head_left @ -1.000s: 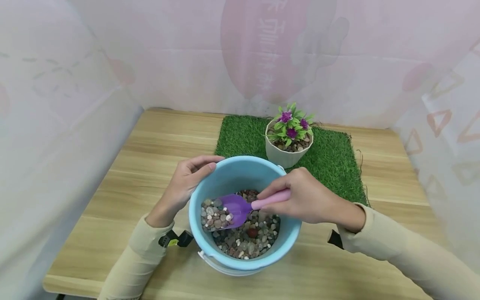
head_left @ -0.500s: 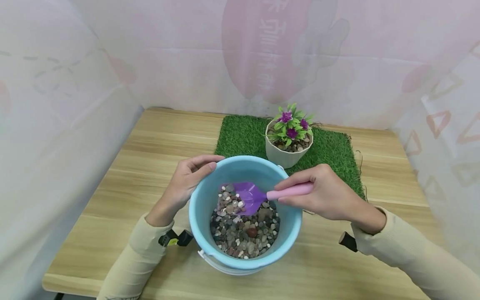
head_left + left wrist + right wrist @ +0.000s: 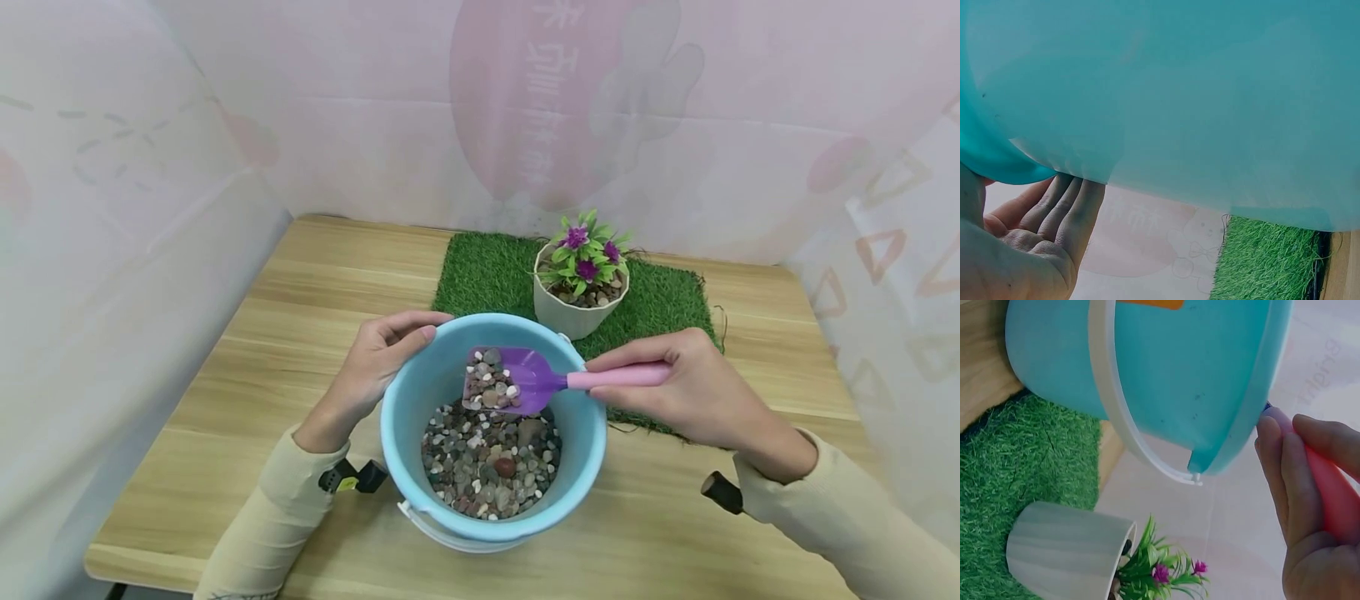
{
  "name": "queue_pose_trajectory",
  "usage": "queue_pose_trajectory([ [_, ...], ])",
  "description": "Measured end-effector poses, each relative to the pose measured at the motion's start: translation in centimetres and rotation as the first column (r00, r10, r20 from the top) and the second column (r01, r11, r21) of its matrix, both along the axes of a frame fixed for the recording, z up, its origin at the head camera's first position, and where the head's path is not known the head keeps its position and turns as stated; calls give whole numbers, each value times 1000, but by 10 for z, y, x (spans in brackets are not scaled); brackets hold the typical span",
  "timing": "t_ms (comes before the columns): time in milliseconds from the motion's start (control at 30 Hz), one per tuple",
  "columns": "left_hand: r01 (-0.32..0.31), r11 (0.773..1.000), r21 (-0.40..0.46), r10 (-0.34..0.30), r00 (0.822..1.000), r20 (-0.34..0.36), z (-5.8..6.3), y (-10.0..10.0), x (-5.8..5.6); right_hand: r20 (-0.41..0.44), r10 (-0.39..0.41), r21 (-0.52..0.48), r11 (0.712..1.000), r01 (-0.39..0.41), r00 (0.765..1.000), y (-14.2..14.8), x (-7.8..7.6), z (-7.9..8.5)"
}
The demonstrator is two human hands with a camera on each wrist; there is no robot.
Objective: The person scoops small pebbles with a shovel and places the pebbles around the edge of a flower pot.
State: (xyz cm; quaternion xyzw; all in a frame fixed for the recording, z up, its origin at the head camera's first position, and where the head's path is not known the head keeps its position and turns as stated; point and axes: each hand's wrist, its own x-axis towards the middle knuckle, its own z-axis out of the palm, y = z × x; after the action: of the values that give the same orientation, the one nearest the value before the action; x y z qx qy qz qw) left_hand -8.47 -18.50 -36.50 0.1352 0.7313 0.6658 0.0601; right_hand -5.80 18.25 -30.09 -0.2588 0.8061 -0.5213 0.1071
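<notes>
A light blue bucket (image 3: 395,450) with small mixed pebbles (image 3: 487,479) at its bottom stands on the table. My left hand (image 3: 356,379) holds its left rim, thumb at the edge; in the left wrist view the fingers (image 3: 1063,206) lie along the outer wall under the rim. My right hand (image 3: 686,387) grips the pink handle of a toy shovel (image 3: 534,379), thumb on one side and fingers on the other. Its purple blade, loaded with pebbles (image 3: 491,383), is level over the bucket's inside, with the handle across the right rim.
Behind the bucket, a white pot (image 3: 573,315) of purple flowers and pebbles stands on a green turf mat (image 3: 480,267). The bucket's white handle (image 3: 1107,387) hangs down its side. Printed cloth (image 3: 360,125) encloses the wooden table (image 3: 247,375) at back and sides.
My right hand has moved right, lifting the loaded shovel up from the bucket's left side toward its back right rim. My left hand stays on the rim.
</notes>
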Motion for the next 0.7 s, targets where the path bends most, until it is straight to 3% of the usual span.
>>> queue_pose_trajectory([
  [233, 10, 1000, -6, -10, 1000, -13, 0, -1, 0, -77, -65, 33, 997, 67, 995, 11, 3, 6],
  [500, 10, 1000, 1, -10, 1000, -1, 0, -1, 0, -60, -159, 93, 982, 164, 985, 22, 6, 12],
  [700, 14, 1000, 9, -14, 1000, 4, 0, -1, 0, -55, -183, 97, 977, 188, 982, 30, 8, 14],
])
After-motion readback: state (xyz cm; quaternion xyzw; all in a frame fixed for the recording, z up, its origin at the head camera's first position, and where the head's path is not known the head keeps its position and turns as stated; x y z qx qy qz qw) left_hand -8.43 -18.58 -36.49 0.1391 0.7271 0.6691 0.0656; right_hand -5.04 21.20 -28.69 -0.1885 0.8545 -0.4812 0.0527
